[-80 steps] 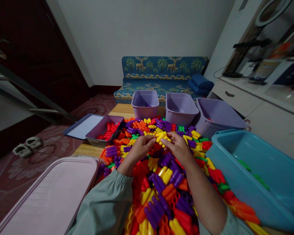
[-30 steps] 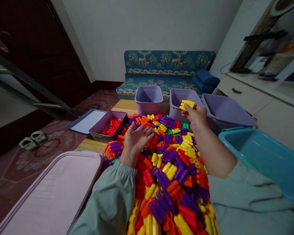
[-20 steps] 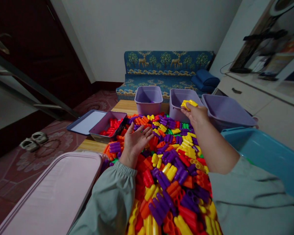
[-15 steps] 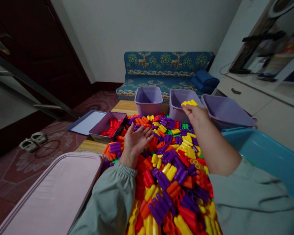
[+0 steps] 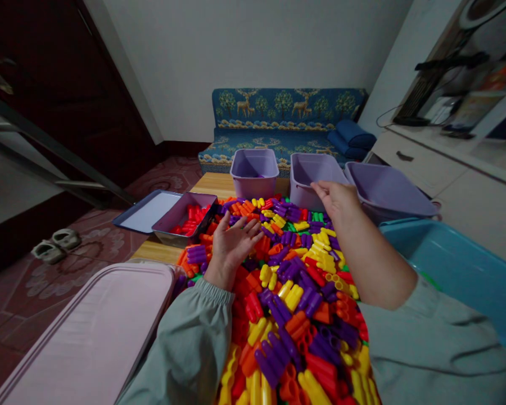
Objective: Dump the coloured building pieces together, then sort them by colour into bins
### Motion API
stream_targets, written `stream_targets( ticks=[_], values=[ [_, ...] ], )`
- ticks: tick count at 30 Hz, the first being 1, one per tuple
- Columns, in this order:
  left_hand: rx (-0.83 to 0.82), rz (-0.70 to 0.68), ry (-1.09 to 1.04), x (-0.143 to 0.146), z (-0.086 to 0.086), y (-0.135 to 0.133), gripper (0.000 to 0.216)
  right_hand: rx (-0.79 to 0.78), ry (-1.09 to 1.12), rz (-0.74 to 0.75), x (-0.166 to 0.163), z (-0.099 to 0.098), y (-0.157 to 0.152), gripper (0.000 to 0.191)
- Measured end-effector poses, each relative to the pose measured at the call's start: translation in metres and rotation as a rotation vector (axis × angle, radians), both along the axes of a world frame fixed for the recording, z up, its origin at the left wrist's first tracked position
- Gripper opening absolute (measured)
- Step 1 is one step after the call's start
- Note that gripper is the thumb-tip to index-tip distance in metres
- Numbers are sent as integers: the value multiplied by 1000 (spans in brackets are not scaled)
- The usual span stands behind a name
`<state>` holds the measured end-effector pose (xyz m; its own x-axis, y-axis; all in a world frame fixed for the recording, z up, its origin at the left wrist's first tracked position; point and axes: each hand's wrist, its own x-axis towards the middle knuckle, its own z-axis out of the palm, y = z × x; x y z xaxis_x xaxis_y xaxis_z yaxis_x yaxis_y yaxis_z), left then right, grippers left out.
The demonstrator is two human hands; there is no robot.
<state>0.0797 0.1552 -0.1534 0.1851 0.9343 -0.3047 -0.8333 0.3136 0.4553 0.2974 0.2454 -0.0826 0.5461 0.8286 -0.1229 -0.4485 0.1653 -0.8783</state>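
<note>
My left hand [image 5: 235, 244] hovers palm up over a heap of plastic toy blocks [image 5: 293, 270], fingers spread, holding nothing. The blocks are joined tubes in yellow, purple, orange, red and green. My right hand [image 5: 336, 198] reaches over the near rim of the middle lilac bin [image 5: 306, 194]. Its fingers are stretched out and no block shows in them. The bin's floor is hidden from view. Left of it stands another lilac bin [image 5: 255, 185] with something purple low inside.
A third lilac bin [image 5: 394, 197] and a turquoise tub [image 5: 459, 253] stand on the right. An open box [image 5: 175, 239] at left holds red blocks. A pink lid [image 5: 101, 326] lies near left. Behind the wooden table [image 5: 213, 184] is a blue patterned sofa [image 5: 270, 140].
The yellow block has left my right hand and is out of sight at the middle lilac bin. My left hand stays nearly still.
</note>
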Motion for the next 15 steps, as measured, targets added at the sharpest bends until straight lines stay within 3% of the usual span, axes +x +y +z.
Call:
stream_targets(
  ticks=[5, 7, 11, 13, 15],
  values=[
    [-5, 5, 13, 0, 2, -1, 61, -59, -237, 149, 6, -19, -19, 18],
    [4, 5, 25, 0, 2, -2, 58, -90, -488, 204, 13, -33, -29, 18],
    [20, 6, 113, 4, 1, 0, 37, -159, -1219, 242, 31, -63, -49, 26],
    [50, 33, 242, 8, -2, 1, 28, -202, -1510, 281, 39, -75, -58, 31],
    [113, 72, 444, 12, -7, 3, 28, -253, -1663, 335, 45, -83, -66, 37]
  ],
)
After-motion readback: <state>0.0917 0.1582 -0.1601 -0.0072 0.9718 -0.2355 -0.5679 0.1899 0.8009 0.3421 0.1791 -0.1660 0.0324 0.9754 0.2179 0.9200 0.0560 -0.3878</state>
